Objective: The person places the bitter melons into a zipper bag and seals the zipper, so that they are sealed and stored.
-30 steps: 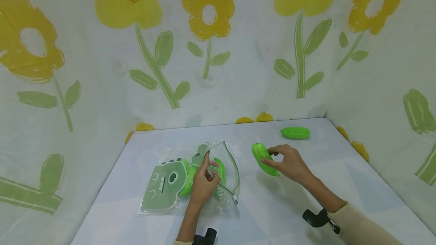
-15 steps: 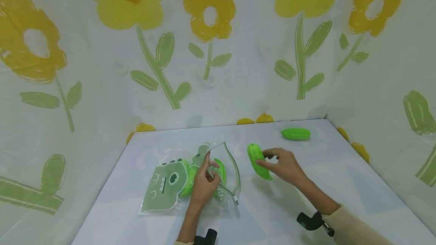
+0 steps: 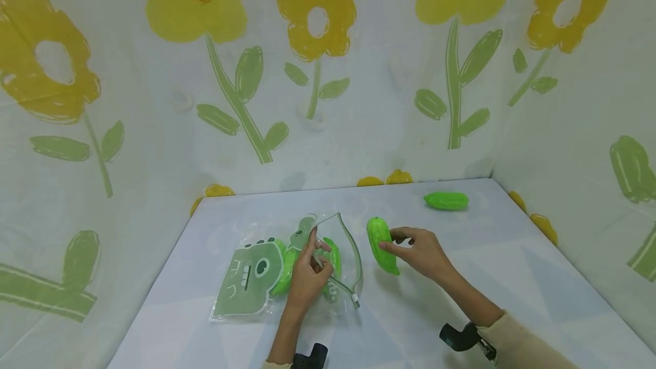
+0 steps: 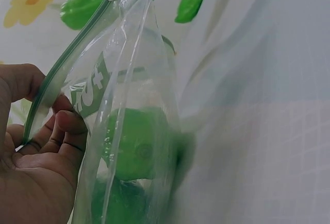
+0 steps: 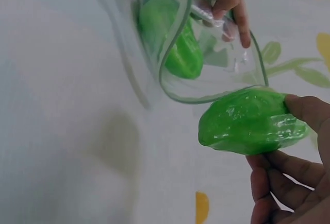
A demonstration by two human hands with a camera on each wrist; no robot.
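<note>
over the last second the right hand (image 3: 422, 250) has carried a ridged green piece (image 3: 380, 244) leftward and stood it more upright, so that it now hangs above the table just to the right of the clear zip bag (image 3: 248, 295); that seems to leave it nearly level with the bag's mouth, though not inside. the thumb and fingers are clamped on the piece from the bag's far side. the left hand (image 3: 307, 279) has barely moved: its fingers are curled on the bag's green-edged rim, and the mouth gapes toward the right. other green pieces (image 5: 180, 49) show through the plastic inside the bag, while a loose green piece (image 3: 447, 201) lies beyond the bag, toward the table's far right corner. the table (image 3: 410, 323) beneath the bag is pale, with faint bluish shapes, and behind the bag rises a white wall covering (image 3: 369, 107) printed with yellow flowers.
</note>
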